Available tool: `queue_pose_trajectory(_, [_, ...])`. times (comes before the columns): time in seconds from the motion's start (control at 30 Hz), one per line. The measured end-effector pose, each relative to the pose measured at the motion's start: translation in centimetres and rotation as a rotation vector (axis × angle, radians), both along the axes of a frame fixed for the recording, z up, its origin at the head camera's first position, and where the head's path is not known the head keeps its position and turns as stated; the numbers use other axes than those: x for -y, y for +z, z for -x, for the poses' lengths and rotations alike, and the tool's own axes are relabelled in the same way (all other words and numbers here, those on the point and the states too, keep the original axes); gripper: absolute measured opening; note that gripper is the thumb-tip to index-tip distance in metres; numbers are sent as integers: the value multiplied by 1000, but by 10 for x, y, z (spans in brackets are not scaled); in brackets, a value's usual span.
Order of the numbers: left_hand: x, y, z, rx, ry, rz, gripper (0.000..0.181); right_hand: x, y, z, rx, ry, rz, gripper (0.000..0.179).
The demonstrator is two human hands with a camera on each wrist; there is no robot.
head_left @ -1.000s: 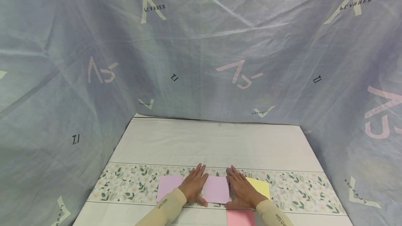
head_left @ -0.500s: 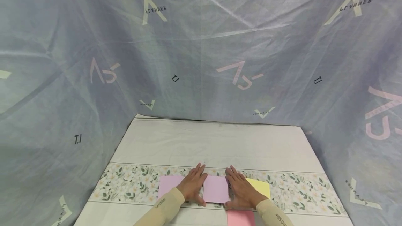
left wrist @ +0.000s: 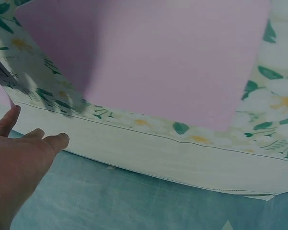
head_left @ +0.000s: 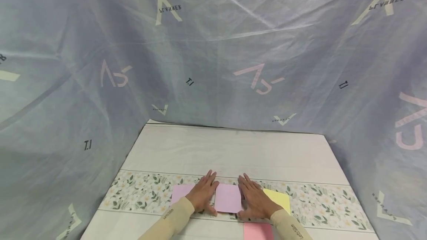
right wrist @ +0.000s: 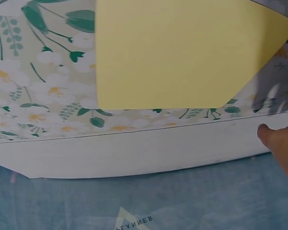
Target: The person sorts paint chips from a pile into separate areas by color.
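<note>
A lilac paper square (head_left: 228, 198) lies flat on the table between my two hands. My left hand (head_left: 202, 192), fingers extended, rests along its left edge; in the left wrist view its fingertips touch the sheet's edge. Along the right edge lies my right hand (head_left: 256, 200), fingers mostly straight and thumb near the lower right corner. A second lilac paper (left wrist: 153, 57) sits under or beside the left wrist, partly covered in the head view. Beside the right hand is a yellow paper (right wrist: 177, 57), partly hidden by it in the head view.
A pink paper (head_left: 258, 231) lies at the front, near the right forearm. The white table cover (head_left: 230, 151) carries a floral band (head_left: 143, 192) across it. Grey-blue printed fabric (head_left: 213, 55) hangs at the back and both sides.
Both hands and the lilac paper between them have shifted slightly left over the table. The other papers appear to stay put, while the head view has turned a little.
</note>
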State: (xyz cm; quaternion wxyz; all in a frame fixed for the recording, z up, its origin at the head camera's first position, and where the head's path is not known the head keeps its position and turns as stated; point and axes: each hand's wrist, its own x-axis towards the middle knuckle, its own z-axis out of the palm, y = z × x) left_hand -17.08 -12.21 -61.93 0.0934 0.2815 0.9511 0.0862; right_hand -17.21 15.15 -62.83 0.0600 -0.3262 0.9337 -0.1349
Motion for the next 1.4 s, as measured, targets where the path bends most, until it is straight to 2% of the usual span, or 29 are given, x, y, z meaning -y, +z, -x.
queue_pose_trajectory(0.17, [6,2,0,-3,9,7,115,6,4,2,23,1,2,111])
queue_pose_trajectory(0.6, [21,3,-1,-2,49,7,118,20,9,5,2,45,-4,111])
queue_pose_trajectory(0.8, [29,4,-3,-33,52,-4,119,28,9,8,19,55,-4,109])
queue_pose_trajectory(1.1, [43,4,-7,-67,62,-4,115,41,8,12,-25,103,27,109])
queue_pose_trajectory(1.4, [58,2,-12,-62,89,-33,114,58,11,12,16,109,38,108])
